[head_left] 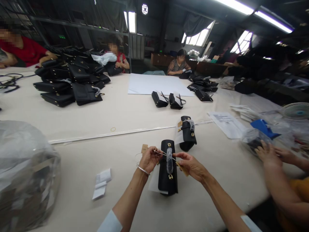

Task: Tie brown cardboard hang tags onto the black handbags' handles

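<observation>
A small black handbag [166, 183] with gold fittings lies on the table in front of me, white paper sticking out under its left side. Clear plastic wraps its handle [170, 162]. My left hand [150, 160] pinches a thin pale string [158, 152] that crosses over the handle. On the other side my right hand [191, 166] has thumb and fingers closed on the string's other end, with a brown hang tag [182, 169] at its fingertips. Another brown tag [144, 148] shows beside my left hand. Just beyond lies a second black handbag [187, 135] with a tag on it.
Folded white slips [101, 184] lie left of my arms, near a large clear plastic bag [26, 174]. Black bags [79, 74] are piled at the back left. At right, a co-worker's hands [269, 153] touch a plastic-wrapped item. Other people sit across the table.
</observation>
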The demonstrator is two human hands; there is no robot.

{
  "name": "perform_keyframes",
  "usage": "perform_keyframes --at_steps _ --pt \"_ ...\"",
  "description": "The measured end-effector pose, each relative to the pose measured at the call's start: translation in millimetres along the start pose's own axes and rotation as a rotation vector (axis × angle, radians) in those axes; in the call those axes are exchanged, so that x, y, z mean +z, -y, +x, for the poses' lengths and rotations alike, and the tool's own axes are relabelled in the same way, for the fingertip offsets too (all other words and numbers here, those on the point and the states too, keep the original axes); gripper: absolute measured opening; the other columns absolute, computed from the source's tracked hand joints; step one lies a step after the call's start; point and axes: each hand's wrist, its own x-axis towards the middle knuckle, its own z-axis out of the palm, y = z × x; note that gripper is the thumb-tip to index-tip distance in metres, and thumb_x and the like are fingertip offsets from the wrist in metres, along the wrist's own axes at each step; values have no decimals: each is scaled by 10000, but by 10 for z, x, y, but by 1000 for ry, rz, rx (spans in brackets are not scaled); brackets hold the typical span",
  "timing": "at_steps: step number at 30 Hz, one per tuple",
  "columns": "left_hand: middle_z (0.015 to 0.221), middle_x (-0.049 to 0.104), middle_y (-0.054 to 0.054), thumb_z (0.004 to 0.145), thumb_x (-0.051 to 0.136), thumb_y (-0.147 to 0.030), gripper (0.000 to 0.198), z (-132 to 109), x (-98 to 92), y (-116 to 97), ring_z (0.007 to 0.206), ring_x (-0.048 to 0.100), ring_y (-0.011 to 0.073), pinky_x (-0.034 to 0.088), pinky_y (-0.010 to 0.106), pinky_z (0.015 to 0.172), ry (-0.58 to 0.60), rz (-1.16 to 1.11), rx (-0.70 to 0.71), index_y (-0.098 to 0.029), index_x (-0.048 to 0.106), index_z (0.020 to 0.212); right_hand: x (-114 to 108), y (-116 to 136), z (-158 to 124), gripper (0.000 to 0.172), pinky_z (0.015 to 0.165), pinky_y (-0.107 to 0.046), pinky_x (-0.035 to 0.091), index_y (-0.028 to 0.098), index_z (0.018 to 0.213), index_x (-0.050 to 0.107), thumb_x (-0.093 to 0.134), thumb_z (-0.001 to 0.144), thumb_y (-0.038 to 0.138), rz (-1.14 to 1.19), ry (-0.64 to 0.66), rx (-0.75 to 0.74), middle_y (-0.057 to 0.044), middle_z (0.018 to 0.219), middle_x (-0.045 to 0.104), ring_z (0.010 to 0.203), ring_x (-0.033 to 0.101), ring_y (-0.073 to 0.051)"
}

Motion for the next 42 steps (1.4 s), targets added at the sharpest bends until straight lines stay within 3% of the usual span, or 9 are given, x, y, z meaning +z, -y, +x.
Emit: perform_keyframes --at_steps 5,10,13,16,20,25,30,35,42 --pt "570 426 -82 686 752 -363 303 33 99 -9 500 453 48 444 175 519 40 -200 -2 -169 520 693 70 -21 63 216 834 -278 548 230 852 730 838 671 278 397 -39 -155 -12 1066 745 908 686 -156" --pt "890 666 12 674 814 -396 357 10 224 -20 473 390 -10 310 127 409 63 -209 64 -128 658 851 248 85 103 427 1067 -392 447 213 1054 705 809 709 442 339 103 -272 -72 1221 686 1219 579 -244" --pt "1038 688 47 696 805 -336 352 -22 212 -15 459 392 -17 313 130 398 70 -184 66 -144 688 967 296 117 157 414 820 -352 548 192 1005 697 772 723 486 -16 -55 -339 -59 1006 731 880 684 -203" --pt "1133 679 62 735 776 -324 344 -52 151 4 467 418 -11 346 133 415 69 -192 58 -178 678 1031 296 199 213 401 509 -273 425 162 908 721 711 760 535 -318 -166 -366 2 659 656 487 507 -113" --pt "1246 633 90 798 718 -384 371 -122 100 9 515 479 6 387 145 438 107 -129 105 -203 657 1116 351 451 220 244 539 -265 340 187 685 710 709 788 409 -781 -140 -466 13 613 599 561 488 -125" --pt "1272 580 110 880 610 -417 416 -250 143 -3 709 611 94 470 175 498 202 205 237 -223 610 1247 535 720 222 147 632 -272 345 219 739 719 605 829 245 -1418 -18 -542 -30 758 685 716 581 -165" --pt "1281 557 73 953 421 -233 330 -331 187 -74 871 622 164 556 282 650 187 824 631 -287 645 1190 547 640 333 92 575 -228 421 192 746 714 635 757 239 -1296 83 -431 -13 703 696 695 632 -168" --pt "985 661 58 924 469 -130 321 -296 187 -284 867 544 209 504 367 781 90 1516 978 -288 672 1116 498 470 392 476 636 -258 535 201 1152 661 708 680 252 -739 87 -279 -17 912 724 746 662 -174" --pt "880 629 10 856 518 -102 332 -244 94 -349 830 570 171 490 321 790 59 1096 770 -242 551 1155 448 396 340 425 448 -237 363 151 839 731 660 770 564 -449 -65 -339 42 519 511 461 439 -95"
